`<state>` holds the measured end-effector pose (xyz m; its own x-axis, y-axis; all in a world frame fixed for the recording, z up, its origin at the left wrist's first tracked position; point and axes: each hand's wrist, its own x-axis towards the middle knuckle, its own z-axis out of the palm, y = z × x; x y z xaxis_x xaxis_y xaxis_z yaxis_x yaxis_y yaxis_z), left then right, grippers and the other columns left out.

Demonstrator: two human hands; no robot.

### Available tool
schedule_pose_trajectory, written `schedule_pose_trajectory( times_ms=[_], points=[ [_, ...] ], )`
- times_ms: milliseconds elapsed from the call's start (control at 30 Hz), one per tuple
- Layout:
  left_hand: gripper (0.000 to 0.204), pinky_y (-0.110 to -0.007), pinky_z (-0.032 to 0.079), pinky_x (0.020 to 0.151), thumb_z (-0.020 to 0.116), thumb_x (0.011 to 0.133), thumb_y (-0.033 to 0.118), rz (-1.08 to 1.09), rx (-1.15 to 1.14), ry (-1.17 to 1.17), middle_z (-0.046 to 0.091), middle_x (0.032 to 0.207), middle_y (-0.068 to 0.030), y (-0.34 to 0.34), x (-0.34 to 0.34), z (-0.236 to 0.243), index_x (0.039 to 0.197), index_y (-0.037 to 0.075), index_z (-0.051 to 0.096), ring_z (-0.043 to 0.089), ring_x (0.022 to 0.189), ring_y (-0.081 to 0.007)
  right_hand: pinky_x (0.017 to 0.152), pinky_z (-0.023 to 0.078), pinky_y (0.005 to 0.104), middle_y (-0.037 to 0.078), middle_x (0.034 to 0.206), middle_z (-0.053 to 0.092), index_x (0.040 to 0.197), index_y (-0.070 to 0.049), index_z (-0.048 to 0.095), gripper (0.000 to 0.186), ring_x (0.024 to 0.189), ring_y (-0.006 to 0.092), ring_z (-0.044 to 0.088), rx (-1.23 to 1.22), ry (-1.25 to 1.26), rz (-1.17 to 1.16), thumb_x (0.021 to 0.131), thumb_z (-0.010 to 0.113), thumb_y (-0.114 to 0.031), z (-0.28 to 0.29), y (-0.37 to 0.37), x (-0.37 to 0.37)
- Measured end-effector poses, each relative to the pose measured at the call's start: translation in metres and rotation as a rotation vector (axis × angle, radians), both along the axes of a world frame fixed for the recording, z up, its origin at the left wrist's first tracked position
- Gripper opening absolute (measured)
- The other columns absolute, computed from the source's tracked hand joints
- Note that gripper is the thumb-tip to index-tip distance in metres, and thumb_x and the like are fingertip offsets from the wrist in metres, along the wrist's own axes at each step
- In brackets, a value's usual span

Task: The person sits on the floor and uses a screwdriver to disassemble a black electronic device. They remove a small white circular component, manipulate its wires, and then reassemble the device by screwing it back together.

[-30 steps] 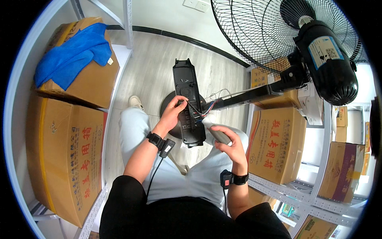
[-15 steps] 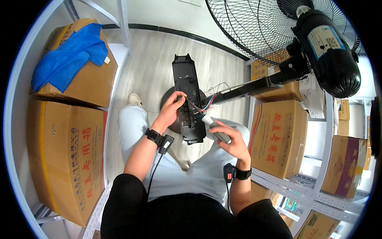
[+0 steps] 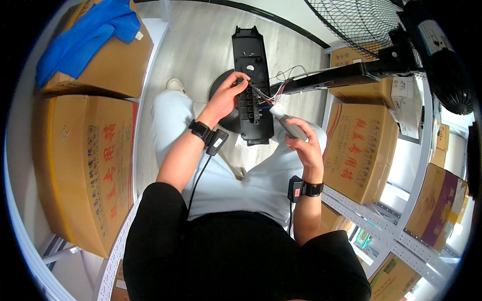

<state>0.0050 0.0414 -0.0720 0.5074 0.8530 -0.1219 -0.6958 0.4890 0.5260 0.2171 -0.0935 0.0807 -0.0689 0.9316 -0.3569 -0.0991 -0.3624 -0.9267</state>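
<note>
My right hand [image 3: 307, 143] is closed around the grey handle of a screwdriver [image 3: 295, 128], which has a white collar and a long dark shaft. The shaft slants up and left across a long black fan control housing [image 3: 257, 131]. At the tip my left hand [image 3: 224, 102] pinches thumb and forefinger together, over the housing's left edge; what lies between them is too small to see. Small screws [image 3: 248, 53] lie in the housing's upper part. Several coloured wires [image 3: 281, 89] run from the housing to the fan's black pole [image 3: 326, 79].
A round black base [image 3: 221, 80] stands on the floor under the housing. At upper right is the wire fan guard [image 3: 346, 22] with its black motor [image 3: 444, 65]. Shelves with cardboard boxes [image 3: 359, 150] flank me; a blue cloth [image 3: 93, 37] lies on a left box [image 3: 115, 75].
The whole view has shifted, so the housing, fan and boxes sit higher in it. Both hands keep their hold, with the screwdriver still reaching toward my left fingertips.
</note>
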Motion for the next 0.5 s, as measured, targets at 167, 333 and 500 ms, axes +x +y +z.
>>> schedule_pose_trajectory(
  times_ms=[167,333,500],
  points=[
    [0.014,-0.027,0.052,0.075,0.060,0.100,0.020,-0.009,0.020,-0.014,0.059,0.096,0.0010,0.003,-0.003,0.005,0.112,0.011,0.059,0.060,0.090,-0.0087,0.061,0.037,0.0212,0.003,0.099,0.061,0.119,-0.004,0.063,0.050,0.074,0.0098,0.054,0.032,-0.138,0.002,0.071,0.060,0.009,0.005,-0.001,-0.004],
    [0.016,-0.028,0.051,0.081,0.061,0.100,0.019,0.024,0.017,-0.034,0.059,0.099,-0.0001,0.002,-0.004,0.005,0.112,0.010,0.059,0.059,0.094,-0.0097,0.067,0.040,0.0220,0.002,0.101,0.062,0.115,-0.004,0.065,0.047,0.077,0.0097,0.055,0.047,-0.164,-0.014,0.070,0.058,0.008,0.008,-0.001,-0.007],
    [0.016,-0.027,0.050,0.084,0.062,0.099,0.017,0.035,0.028,-0.048,0.058,0.101,-0.0001,0.004,-0.002,-0.006,0.112,0.010,0.059,0.058,0.095,-0.0099,0.072,0.043,0.0228,0.002,0.107,0.063,0.114,-0.006,0.066,0.046,0.082,0.0098,0.057,0.050,-0.168,0.000,0.070,0.058,0.007,0.006,-0.001,-0.003]
  ],
)
